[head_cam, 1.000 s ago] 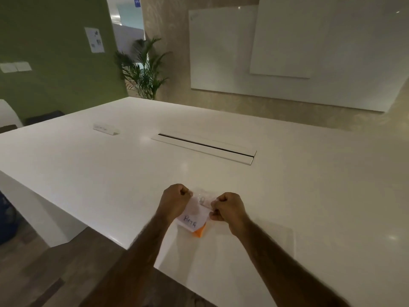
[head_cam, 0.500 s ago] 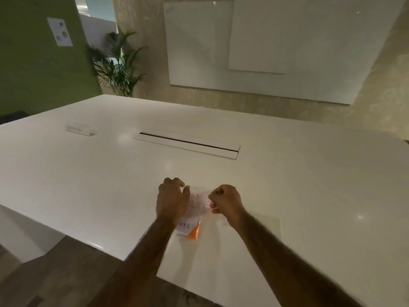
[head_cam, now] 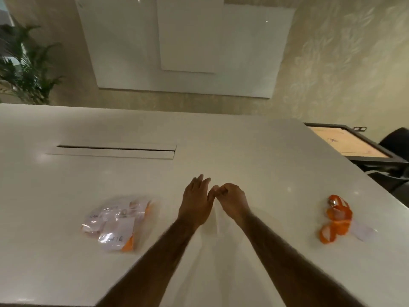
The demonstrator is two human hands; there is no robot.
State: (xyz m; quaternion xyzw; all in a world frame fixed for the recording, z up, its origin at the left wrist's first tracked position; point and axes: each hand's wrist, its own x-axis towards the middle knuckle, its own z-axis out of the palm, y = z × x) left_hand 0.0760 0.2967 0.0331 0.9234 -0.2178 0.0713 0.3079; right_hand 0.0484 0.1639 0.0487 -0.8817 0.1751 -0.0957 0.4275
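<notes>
My left hand point(head_cam: 195, 201) hovers over the middle of the white table point(head_cam: 254, 156) with its fingers stretched forward and nothing in it. Beside it, my right hand point(head_cam: 231, 200) has its fingers curled in, fingertips close to my left thumb; I see nothing held in it. A pile of small clear plastic bags point(head_cam: 117, 222) with white labels and orange edges lies on the table to the left of my hands. To the right lie several orange-and-clear pieces point(head_cam: 336, 219) next to a flat clear bag point(head_cam: 363, 231).
A long cable slot point(head_cam: 115, 150) is set into the tabletop further back. A dark-framed game board point(head_cam: 347, 142) and a black chair point(head_cam: 396, 138) stand beyond the table's right edge. A plant point(head_cam: 24, 69) is at far left; white boards point(head_cam: 188, 47) hang on the wall.
Both hands have let go of the labelled bag, which now lies in the pile at left. The camera has swung right, and the hands have moved right of the bags.
</notes>
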